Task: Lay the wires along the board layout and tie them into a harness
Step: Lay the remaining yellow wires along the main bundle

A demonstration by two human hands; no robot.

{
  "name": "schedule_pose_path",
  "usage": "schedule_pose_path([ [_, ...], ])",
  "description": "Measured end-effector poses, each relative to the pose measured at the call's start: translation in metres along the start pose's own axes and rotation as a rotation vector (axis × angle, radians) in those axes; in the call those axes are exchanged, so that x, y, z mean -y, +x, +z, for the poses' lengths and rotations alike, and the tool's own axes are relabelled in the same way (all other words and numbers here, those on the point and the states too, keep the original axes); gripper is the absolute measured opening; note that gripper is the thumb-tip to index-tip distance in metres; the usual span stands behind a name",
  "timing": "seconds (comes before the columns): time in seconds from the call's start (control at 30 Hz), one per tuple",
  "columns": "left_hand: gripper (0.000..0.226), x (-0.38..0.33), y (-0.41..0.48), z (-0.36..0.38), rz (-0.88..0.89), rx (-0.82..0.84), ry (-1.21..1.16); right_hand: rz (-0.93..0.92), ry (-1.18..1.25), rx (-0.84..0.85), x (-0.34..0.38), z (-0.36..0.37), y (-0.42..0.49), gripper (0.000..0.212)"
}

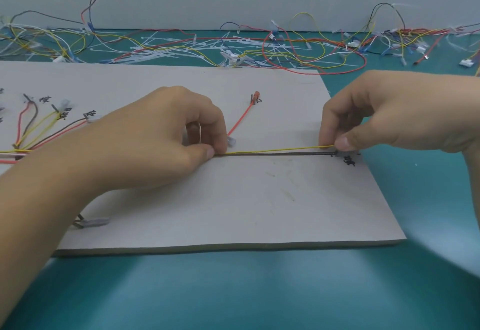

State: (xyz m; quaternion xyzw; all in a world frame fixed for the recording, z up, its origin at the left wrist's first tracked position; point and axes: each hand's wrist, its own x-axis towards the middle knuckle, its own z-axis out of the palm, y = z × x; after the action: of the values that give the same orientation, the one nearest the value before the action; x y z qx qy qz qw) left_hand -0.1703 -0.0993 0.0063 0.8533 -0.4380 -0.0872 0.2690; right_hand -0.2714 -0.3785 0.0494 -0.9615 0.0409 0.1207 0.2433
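Observation:
A pale layout board lies on the teal table. A yellow wire and a dark wire run side by side across its middle. My left hand pinches both wires at their left end, with a white cable tie held in its curled fingers. My right hand pinches the yellow wire's right end beside a black mark near the board's right edge. A red wire slants up to an orange terminal. Several red, yellow and brown wires fan out at the left.
A tangle of loose coloured wires and white cable ties covers the table behind the board, against a grey wall. A grey connector sits near the board's front left. Bare teal table lies in front of the board.

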Motion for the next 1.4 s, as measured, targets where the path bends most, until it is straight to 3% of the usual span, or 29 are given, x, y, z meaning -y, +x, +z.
schedule_pose_path([
  [0.1,0.024,0.002,0.0,-0.001,-0.01,0.008,-0.004,-0.006,-0.007,0.0,0.0,0.0,0.001,0.03],
  [0.5,0.019,0.005,0.001,0.0,-0.001,0.016,-0.042,-0.007,-0.007,0.017,-0.004,-0.002,0.003,0.029],
  [0.67,0.03,0.007,0.002,0.0,0.002,0.022,-0.035,0.003,-0.005,0.009,-0.005,-0.001,0.0,0.028],
  [0.87,0.013,0.007,0.002,0.0,0.011,0.033,-0.042,0.016,-0.023,0.028,-0.006,-0.001,0.001,0.036],
  [1.23,0.015,0.008,0.002,-0.003,-0.003,0.037,0.0,-0.02,-0.053,0.069,-0.005,0.003,0.003,0.042],
  [1.33,0.008,0.008,0.0,-0.007,-0.034,-0.004,0.041,-0.047,-0.068,0.002,-0.001,0.005,0.003,0.048],
  [1.4,0.012,0.007,0.0,-0.01,-0.056,-0.039,0.062,-0.069,-0.011,-0.147,0.002,0.004,0.003,0.05],
])
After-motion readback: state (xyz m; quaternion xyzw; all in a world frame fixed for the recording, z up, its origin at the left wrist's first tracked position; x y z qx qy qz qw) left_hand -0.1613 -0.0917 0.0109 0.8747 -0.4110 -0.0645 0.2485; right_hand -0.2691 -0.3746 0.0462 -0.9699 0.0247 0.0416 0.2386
